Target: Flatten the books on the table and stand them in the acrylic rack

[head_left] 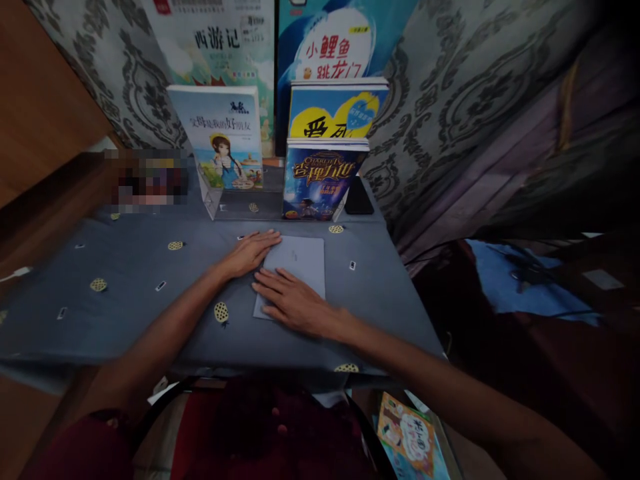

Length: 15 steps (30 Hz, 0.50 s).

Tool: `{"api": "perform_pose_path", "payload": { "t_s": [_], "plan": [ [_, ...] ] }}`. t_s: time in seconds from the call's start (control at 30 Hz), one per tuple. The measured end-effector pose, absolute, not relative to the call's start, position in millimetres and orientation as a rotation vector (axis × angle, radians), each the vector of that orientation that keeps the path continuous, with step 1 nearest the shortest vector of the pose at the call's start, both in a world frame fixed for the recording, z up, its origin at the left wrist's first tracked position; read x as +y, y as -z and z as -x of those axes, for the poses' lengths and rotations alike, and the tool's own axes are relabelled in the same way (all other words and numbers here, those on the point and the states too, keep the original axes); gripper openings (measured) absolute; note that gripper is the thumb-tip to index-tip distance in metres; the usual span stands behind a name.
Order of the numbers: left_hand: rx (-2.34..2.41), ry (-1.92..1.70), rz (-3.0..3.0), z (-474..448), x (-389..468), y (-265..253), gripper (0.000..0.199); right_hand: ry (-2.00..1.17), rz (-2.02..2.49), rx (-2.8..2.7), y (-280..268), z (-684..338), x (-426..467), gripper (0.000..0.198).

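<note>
A pale, thin booklet or folded sheet [305, 257] lies on the cloth-covered table, with a small faint mark near its middle. My left hand [250, 253] rests flat at its upper left edge, fingertips touching that edge. Across the lower part of the booklet spreads my right hand [293, 303], palm down, fingers apart and pointing left. Neither hand grips anything. The right hand hides much of the booklet's lower half, so I cannot tell whether it is a single sheet or several pages.
Behind the hands, a clear acrylic stand [250, 205] holds a light blue book [227, 143], a yellow-and-blue book [330, 110] and a dark blue book [323, 180]. Taller books [220, 40] rise behind. A black phone-like object [359, 197] lies right. Below the table is an orange-covered book [407, 433].
</note>
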<state>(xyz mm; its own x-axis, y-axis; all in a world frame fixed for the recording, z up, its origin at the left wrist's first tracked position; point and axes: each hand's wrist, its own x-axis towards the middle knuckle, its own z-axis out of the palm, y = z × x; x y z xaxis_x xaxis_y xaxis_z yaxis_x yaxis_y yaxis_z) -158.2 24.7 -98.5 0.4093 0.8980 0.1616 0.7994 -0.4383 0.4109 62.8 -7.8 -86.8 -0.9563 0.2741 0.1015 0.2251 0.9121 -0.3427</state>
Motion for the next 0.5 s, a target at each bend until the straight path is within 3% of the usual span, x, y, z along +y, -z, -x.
{"api": "perform_pose_path", "payload": {
  "t_s": [0.5],
  "plan": [
    [1.454, -0.520, -2.440, 160.3, 24.7, 100.4, 0.044, -0.553, 0.114, -2.998, 83.0, -81.6, -55.4, 0.061]
  ]
}}
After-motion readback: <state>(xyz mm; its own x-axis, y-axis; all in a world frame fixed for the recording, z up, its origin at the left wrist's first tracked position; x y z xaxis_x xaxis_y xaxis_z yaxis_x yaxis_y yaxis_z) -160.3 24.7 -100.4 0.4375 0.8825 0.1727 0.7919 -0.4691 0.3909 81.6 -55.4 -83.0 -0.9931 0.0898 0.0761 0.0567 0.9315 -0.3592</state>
